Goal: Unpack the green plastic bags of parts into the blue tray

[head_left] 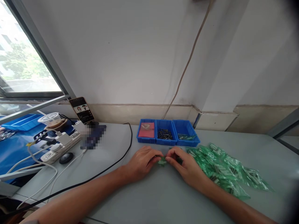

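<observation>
Between my two hands is a small green plastic bag point(162, 161), low over the grey table in front of the blue bins. My left hand point(144, 161) pinches its left side between thumb and fingertips. On the other side, my right hand point(181, 162) grips the bag's right edge with thumb and forefinger. What the small bag contains is hard to make out. A pile of green plastic bags point(219, 168) with metal parts inside lies to the right, beside my right forearm.
Three joined blue bins hold a red card point(146, 130), dark screws point(164, 134) and a few green bags point(187, 137). A black cable point(125, 154) crosses the table at left, near a mouse point(66, 158), power strip point(49, 156) and propped phone point(82, 110).
</observation>
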The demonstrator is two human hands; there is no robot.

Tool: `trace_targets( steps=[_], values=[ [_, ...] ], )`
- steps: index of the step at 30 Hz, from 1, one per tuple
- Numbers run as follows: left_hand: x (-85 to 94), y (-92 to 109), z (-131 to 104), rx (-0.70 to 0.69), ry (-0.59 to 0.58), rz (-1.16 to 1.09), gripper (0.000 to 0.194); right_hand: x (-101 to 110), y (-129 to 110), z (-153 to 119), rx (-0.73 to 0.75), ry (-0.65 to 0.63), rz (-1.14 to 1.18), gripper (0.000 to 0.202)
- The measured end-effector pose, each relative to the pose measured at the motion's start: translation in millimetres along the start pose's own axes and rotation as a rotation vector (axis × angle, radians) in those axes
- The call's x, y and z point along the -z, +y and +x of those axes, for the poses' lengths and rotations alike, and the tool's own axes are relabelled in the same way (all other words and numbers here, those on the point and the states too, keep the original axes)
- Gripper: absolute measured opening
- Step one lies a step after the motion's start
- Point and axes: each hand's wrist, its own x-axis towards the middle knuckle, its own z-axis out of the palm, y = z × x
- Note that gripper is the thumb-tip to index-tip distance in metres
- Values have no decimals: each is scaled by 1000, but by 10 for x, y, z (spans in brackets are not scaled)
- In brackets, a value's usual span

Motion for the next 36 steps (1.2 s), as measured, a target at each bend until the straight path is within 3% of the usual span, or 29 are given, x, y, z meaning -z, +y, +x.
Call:
trace_targets(
  steps=[4, 10, 21, 28, 36],
  values=[
    [15, 15, 7, 18, -37, -20, 23, -21, 55, -1, -21, 35, 55, 20],
    [5, 12, 19, -51, 16, -31, 22, -41, 73, -13, -43, 72, 142, 16],
    [3, -16, 26, 2, 14, 12, 20, -21, -1, -20, -9, -22, -12, 15],
    [22, 11, 40, 36, 34, -20, 18, -12, -39, -56, 66, -8, -33, 16],
    [-10, -33, 13, -36, 63, -20, 22, -23, -16, -42, 99, 25, -45, 18]
  ],
)
